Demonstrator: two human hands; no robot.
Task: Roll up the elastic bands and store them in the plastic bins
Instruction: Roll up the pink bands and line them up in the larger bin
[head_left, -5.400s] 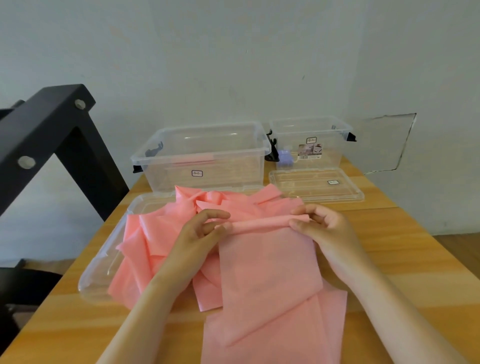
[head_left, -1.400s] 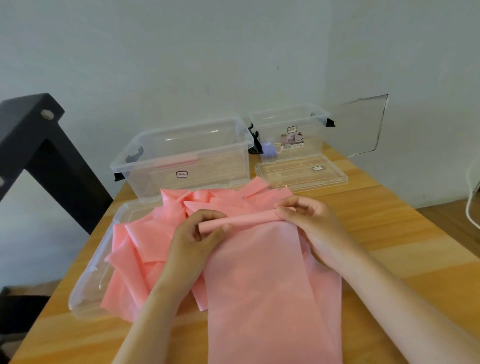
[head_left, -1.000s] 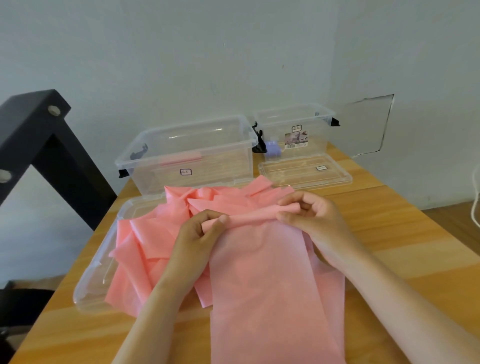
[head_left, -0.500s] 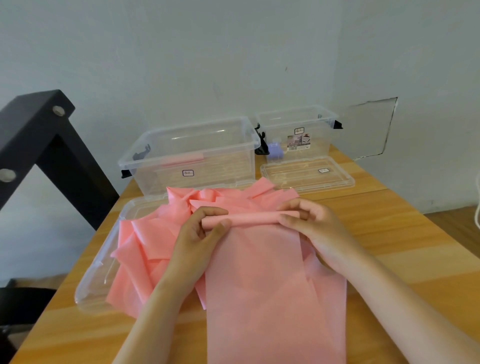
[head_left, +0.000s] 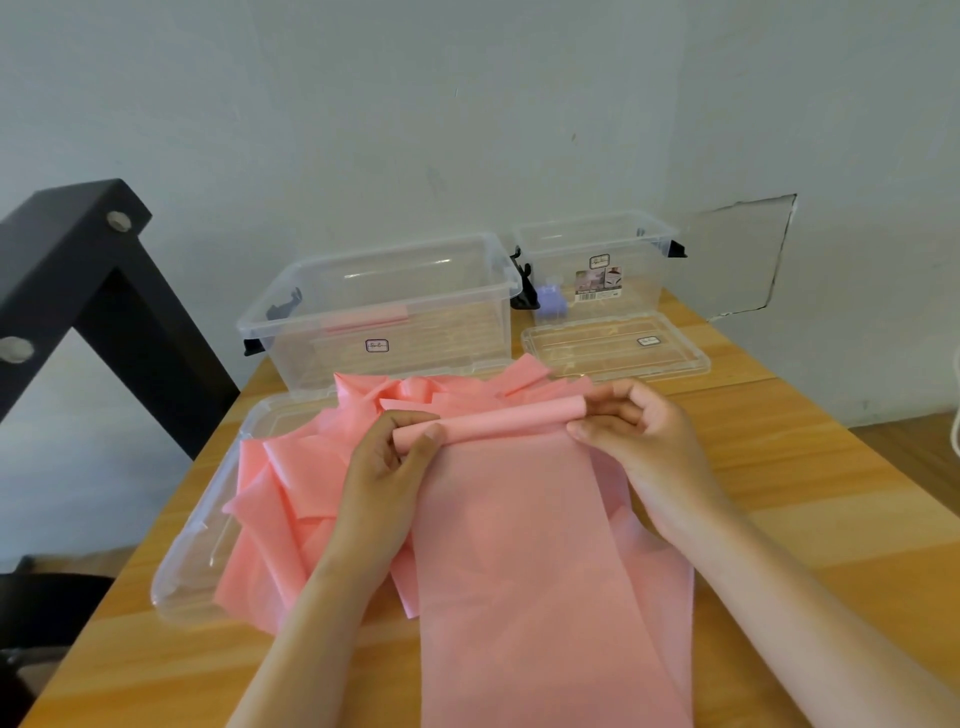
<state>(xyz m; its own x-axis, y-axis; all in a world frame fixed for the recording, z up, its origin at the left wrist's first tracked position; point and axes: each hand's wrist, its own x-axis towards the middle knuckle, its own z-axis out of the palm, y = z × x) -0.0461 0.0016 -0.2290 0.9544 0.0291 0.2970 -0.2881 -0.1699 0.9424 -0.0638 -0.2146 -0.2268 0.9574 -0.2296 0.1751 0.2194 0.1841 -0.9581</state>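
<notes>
Wooden table is carrying everything under a pale wall, and both hands are working the pink elastic band. Left hand is pinching the left end of the roll, thumb on top, fingers curled beneath; right hand is gripping the right end, fingers curled round it. Compared with a few seconds back, the roll is looking fatter and is now lifting off the loose pink pile, right end higher. Plenty of flat band is trailing toward the person, so rolling is only partly done. One rolled band is already lying in the large bin; the small bin is waiting beside it
</notes>
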